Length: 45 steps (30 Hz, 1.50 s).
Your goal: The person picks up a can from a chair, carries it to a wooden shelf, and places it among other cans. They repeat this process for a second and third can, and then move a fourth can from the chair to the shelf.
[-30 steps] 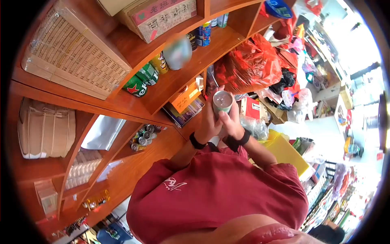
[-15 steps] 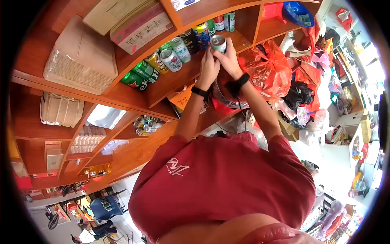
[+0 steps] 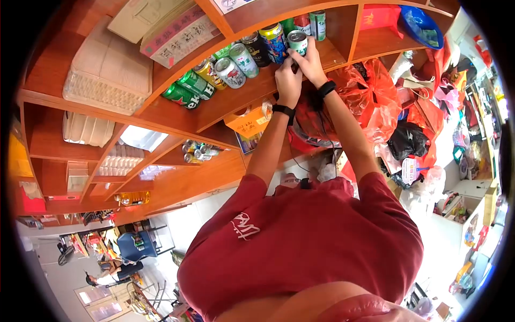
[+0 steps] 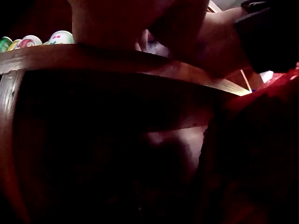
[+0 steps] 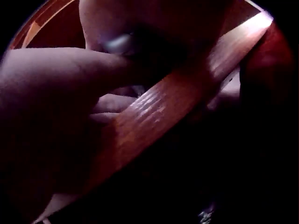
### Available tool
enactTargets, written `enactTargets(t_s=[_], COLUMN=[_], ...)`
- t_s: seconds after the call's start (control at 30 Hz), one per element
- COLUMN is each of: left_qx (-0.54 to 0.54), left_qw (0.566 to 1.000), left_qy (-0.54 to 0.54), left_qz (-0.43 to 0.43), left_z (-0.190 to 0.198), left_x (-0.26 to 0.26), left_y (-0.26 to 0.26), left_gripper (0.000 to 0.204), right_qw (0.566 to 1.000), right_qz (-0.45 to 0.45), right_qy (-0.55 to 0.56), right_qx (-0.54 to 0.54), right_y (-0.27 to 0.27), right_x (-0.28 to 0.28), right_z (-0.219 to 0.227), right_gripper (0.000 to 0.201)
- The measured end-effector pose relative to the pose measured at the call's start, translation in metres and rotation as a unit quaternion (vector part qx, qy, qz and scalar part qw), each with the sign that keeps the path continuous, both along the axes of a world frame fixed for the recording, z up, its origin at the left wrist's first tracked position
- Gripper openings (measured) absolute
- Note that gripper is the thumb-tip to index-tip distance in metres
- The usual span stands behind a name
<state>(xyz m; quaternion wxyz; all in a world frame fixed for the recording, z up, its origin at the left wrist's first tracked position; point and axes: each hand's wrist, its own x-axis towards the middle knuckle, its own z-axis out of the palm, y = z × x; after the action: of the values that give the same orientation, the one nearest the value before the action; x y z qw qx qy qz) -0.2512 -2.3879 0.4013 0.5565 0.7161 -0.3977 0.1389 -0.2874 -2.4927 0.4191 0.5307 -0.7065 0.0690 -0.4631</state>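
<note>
A green-and-white drink can (image 3: 298, 42) is held up at the wooden shelf (image 3: 252, 86), right at the end of a row of other cans (image 3: 230, 64). The right hand (image 3: 310, 63) is wrapped around it, fingers curled on its side. The left hand (image 3: 288, 80) is pressed in just beside and below it, but whether it's actually gripping the can can't be told. Red plastic bags (image 3: 370, 91) are piled nearby.
</note>
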Motion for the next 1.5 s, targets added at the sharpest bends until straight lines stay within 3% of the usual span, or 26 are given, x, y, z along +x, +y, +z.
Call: enactTargets(t_s=[0.37, 0.67, 1.07, 1.5], left_qx=[0.091, 0.002, 0.049, 0.047], left_qw=[0.986, 0.995, 0.992, 0.992], left_qy=[-0.008, -0.031, -0.036, -0.042], left_qz=[0.14, 0.099, 0.115, 0.112], left_z=[0.002, 0.002, 0.001, -0.001], left_x=[0.006, 0.005, 0.005, 0.005], left_y=[-0.012, -0.009, -0.008, -0.007], left_gripper=[0.014, 0.021, 0.028, 0.03], right_qw=[0.976, 0.965, 0.963, 0.959], right_qz=[-0.118, -0.151, -0.137, -0.182], right_qy=[0.16, 0.175, 0.205, 0.179], right_qx=[-0.085, -0.123, -0.11, -0.121], right_y=[-0.002, 0.0, -0.005, -0.002], right_x=[0.013, 0.014, 0.014, 0.019], right_z=[-0.015, -0.017, -0.02, -0.02], right_gripper=[0.07, 0.074, 0.065, 0.054])
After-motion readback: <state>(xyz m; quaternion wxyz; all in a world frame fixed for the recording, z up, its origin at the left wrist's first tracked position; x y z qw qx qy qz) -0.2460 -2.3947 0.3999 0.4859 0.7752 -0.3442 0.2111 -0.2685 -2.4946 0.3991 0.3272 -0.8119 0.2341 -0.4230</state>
